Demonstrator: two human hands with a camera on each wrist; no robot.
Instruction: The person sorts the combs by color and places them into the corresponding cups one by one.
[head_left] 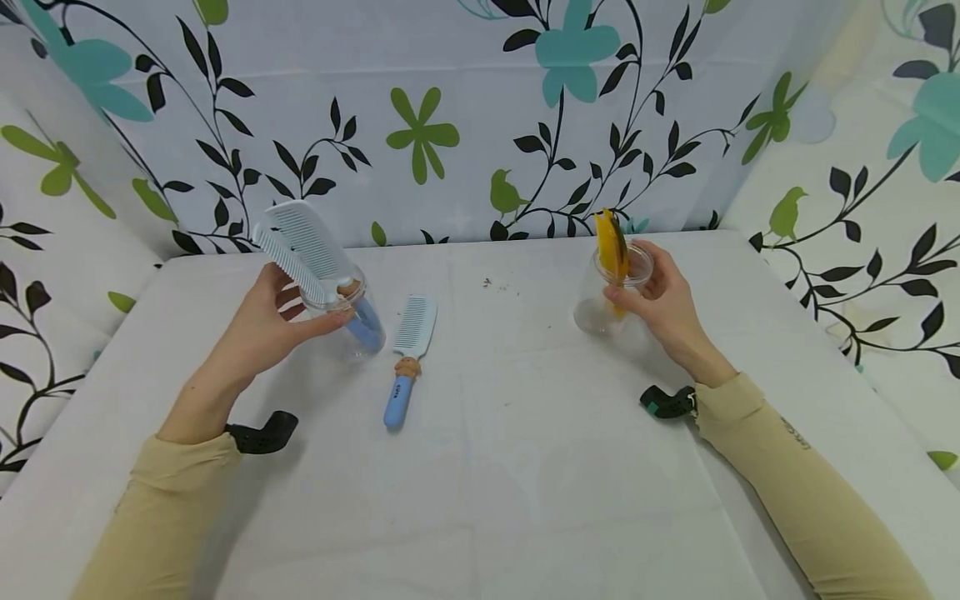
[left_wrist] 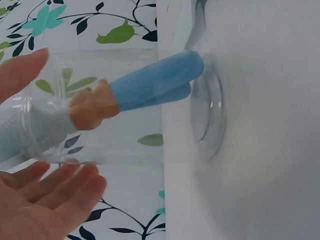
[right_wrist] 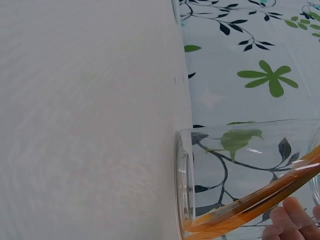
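My left hand (head_left: pixel 258 333) holds a clear jar (head_left: pixel 372 333) near its rim, thumb on the near side and fingers on the other. Inside stand two combs (head_left: pixel 306 242), pale teeth upward and leaning left, their blue handles (left_wrist: pixel 155 80) reaching toward the jar's base. A similar comb (head_left: pixel 411 333) with a brown figure on its neck lies on the table, right of that jar. On the right, my right hand (head_left: pixel 667 300) grips a second clear jar (head_left: pixel 588 312) by its upper part. A long yellow-orange thing (head_left: pixel 609 242) with a dark stripe leans in it, sticking out of the mouth.
Both jars are over the far part of a white-covered table (head_left: pixel 465 467). A patterned curtain (head_left: pixel 450 50) hangs behind the far edge and along both sides. Small dark specks (head_left: pixel 487 283) lie on the cloth between the jars. Black wrist cameras (head_left: pixel 264 433) are strapped on both wrists.
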